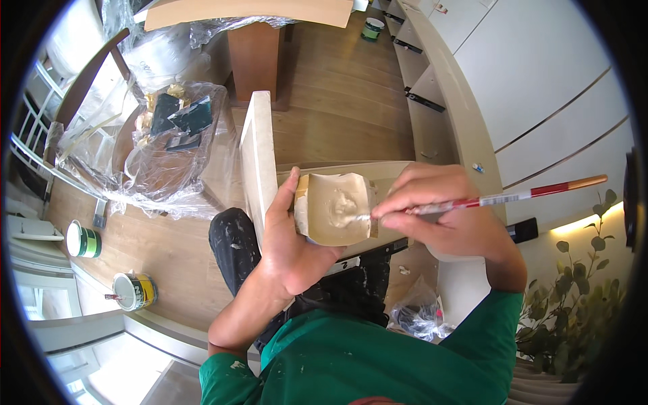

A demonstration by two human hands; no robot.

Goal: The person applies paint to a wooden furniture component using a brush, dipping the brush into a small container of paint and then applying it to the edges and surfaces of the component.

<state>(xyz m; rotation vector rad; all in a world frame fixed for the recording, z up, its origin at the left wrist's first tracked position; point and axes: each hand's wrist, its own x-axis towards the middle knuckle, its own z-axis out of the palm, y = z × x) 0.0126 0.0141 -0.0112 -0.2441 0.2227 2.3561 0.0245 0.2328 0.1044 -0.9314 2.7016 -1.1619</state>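
My left hand is wrapped around the side and underside of a small cut-down carton. Thick cream paint coats its inside, with a lumpy patch in the middle. In my right hand is a thin paintbrush with a red handle and a wooden-coloured end, gripped low near its ferrule. The brush's tip dips into the paint over the carton's right rim; its bristles are hard to make out. Beneath the hands lies a cream drawer or panel, partly covered by them.
A chair under clear plastic sheet stands at left, with dark sandpaper-like pieces on it. Paint buckets stand on the floor at left, and another tub far off. Open cabinet drawers line the right. A leafy plant is at lower right.
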